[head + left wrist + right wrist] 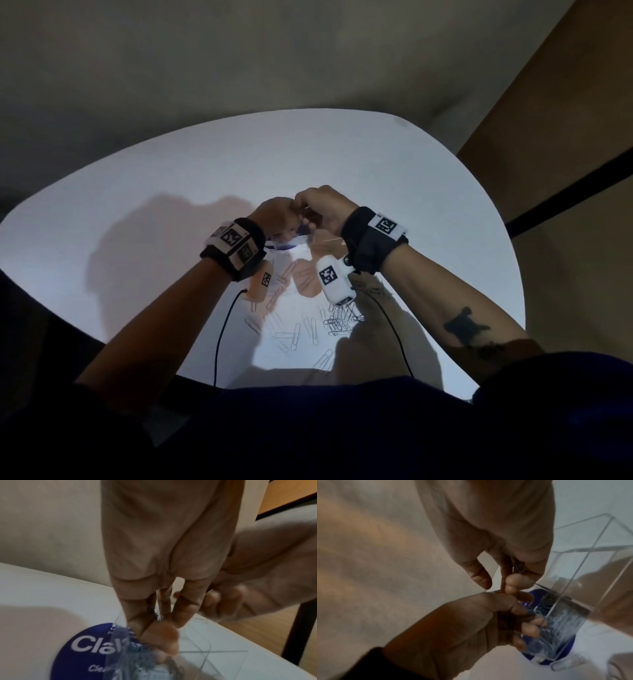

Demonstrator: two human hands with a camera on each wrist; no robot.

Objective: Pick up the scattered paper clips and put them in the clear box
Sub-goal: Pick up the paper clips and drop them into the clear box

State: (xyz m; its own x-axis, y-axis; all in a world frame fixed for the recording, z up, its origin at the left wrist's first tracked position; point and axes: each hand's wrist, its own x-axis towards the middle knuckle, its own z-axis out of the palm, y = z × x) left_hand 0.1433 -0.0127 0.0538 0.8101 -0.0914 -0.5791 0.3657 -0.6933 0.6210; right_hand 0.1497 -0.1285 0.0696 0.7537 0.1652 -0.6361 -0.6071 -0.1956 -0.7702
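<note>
The clear box (291, 241) stands mid-table with a tangle of paper clips (556, 626) in its bottom. My left hand (284, 229) grips the box's near wall, fingers curled against it (527, 626). My right hand (308, 209) hovers over the box's open top and pinches a small dark bunch of clips (518, 567) between thumb and fingers. Several loose clips (301, 329) lie scattered on the white table (137, 205) close to my body, with a denser heap (342, 320) under my right wrist. In the left wrist view the left fingertips (137, 615) meet the box's wall.
A round blue label (82, 649) with white lettering lies under the box. Black cables (222, 325) run from both wrists across the table's near edge. A dark furniture leg (298, 628) and wooden floor lie beyond the table's right edge.
</note>
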